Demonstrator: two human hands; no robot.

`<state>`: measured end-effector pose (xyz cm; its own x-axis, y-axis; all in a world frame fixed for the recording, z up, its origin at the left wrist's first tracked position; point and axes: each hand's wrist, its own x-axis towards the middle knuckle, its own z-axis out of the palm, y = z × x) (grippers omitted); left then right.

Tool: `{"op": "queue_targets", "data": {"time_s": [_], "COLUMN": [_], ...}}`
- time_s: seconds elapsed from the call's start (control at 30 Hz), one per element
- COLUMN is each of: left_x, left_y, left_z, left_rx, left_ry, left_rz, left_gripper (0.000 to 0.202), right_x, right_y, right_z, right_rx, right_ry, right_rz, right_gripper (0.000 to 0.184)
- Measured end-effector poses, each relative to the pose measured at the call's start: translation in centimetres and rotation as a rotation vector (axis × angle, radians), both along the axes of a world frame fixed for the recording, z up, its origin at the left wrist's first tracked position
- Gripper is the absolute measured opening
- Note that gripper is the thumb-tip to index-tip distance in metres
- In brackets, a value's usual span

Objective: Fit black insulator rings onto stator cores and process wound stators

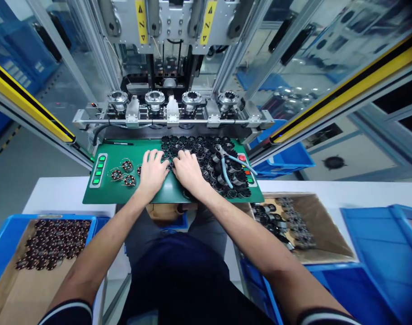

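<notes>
Both of my hands rest on a green work surface (172, 192) in front of a machine. My left hand (152, 174) lies palm down with its fingers curled at the edge of a heap of black round stator cores (206, 153). My right hand (188, 170) sits beside it on the same heap, fingers bent over the parts; what they grip is hidden. Three copper-wound cores (123, 172) lie loose to the left of my left hand. Blue-handled pliers (231, 163) lie on the heap to the right.
The machine holds a row of several round fixtures (174, 100) behind the surface. Green buttons (98, 170) sit at the left edge, a red button (241, 158) at the right. A blue bin with wound cores (53, 243) stands lower left; a cardboard-lined bin with black cores (283, 221) lower right.
</notes>
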<state>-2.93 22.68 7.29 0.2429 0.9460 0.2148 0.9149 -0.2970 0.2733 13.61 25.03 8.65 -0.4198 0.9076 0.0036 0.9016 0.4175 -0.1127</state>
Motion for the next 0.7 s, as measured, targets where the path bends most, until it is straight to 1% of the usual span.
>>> {"op": "queue_targets", "data": {"time_s": [0.07, 0.13, 0.17, 0.2, 0.27, 0.3, 0.33, 0.37, 0.43, 0.57, 0.7], "left_x": [-0.4, -1.3, -1.9, -2.6, -3.8, -4.4, -4.8, -5.1, -5.6, -6.0, -6.1], "left_y": [-1.8, -4.6, -6.0, -7.4, -9.6, -10.4, -10.9, -11.1, -11.3, -11.6, -11.8], "left_z": [0.4, 0.5, 0.5, 0.4, -0.2, -0.5, -0.9, -1.4, -2.1, -3.0, -3.5], "left_rx": [-0.017, -0.044, -0.058, -0.072, -0.091, -0.097, -0.102, -0.108, -0.120, -0.128, -0.150], "left_ry": [-0.074, -0.170, -0.221, -0.273, -0.362, -0.394, -0.418, -0.435, -0.456, -0.502, -0.561], "left_rz": [0.021, 0.056, 0.075, 0.095, 0.127, 0.142, 0.156, 0.171, 0.201, 0.242, 0.265], "left_gripper": [0.007, 0.005, 0.012, 0.024, 0.048, 0.053, 0.050, 0.043, 0.031, 0.032, 0.031], "right_x": [0.6, 1.3, 1.6, 1.8, 1.8, 1.6, 1.4, 1.0, 0.4, -0.1, 0.0], "right_y": [-0.7, -2.3, -3.3, -4.2, -5.8, -6.3, -6.6, -6.7, -6.8, -6.6, -6.6], "right_z": [0.3, 0.6, 0.6, 0.6, 0.2, -0.1, -0.4, -0.8, -1.4, -1.9, -1.7], "right_rx": [0.004, -0.002, -0.008, -0.014, -0.028, -0.039, -0.053, -0.070, -0.103, -0.147, -0.214], "right_ry": [0.009, 0.038, 0.058, 0.079, 0.122, 0.139, 0.151, 0.159, 0.171, 0.223, 0.310], "right_rz": [0.026, 0.063, 0.081, 0.096, 0.122, 0.131, 0.138, 0.143, 0.145, 0.141, 0.108], "right_gripper": [0.016, 0.015, 0.016, 0.019, 0.031, 0.036, 0.039, 0.038, 0.033, 0.035, 0.029]}}
